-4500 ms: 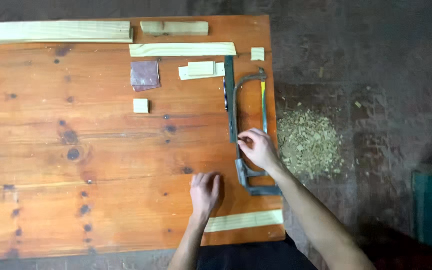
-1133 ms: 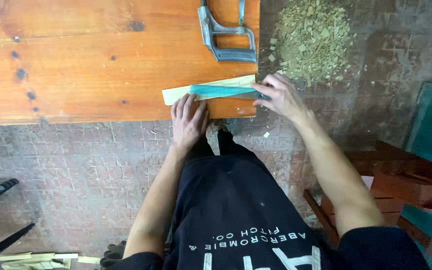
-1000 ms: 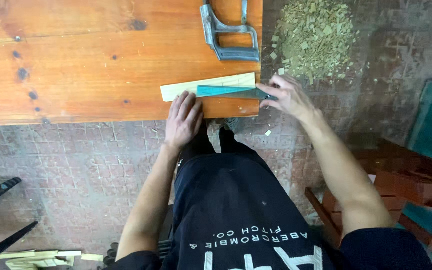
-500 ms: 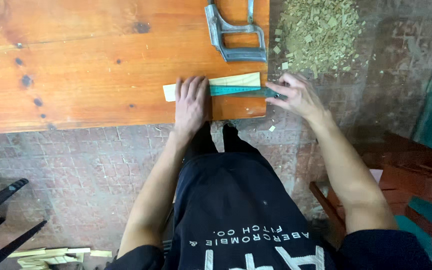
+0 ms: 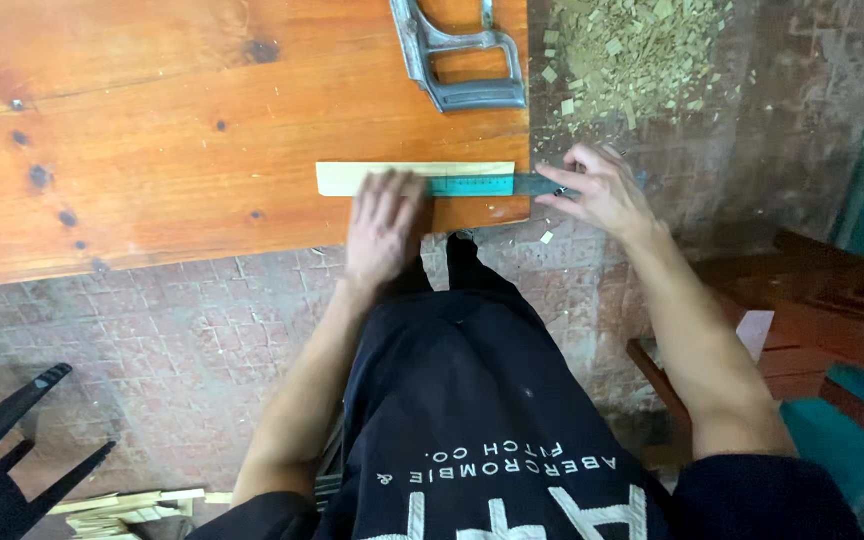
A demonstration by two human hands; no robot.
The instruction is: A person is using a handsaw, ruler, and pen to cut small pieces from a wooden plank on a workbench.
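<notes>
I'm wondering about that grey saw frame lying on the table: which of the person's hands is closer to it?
The right hand, just below and right of the saw frame, holding the ruler's end off the table's edge. The left hand presses the wood strip lower down.

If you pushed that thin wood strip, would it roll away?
Probably not: the wood strip lies flat on the table, so it would likely slide. It looks thin, so probably light and stiff. The left hand presses it, the ruler lying along it.
</notes>
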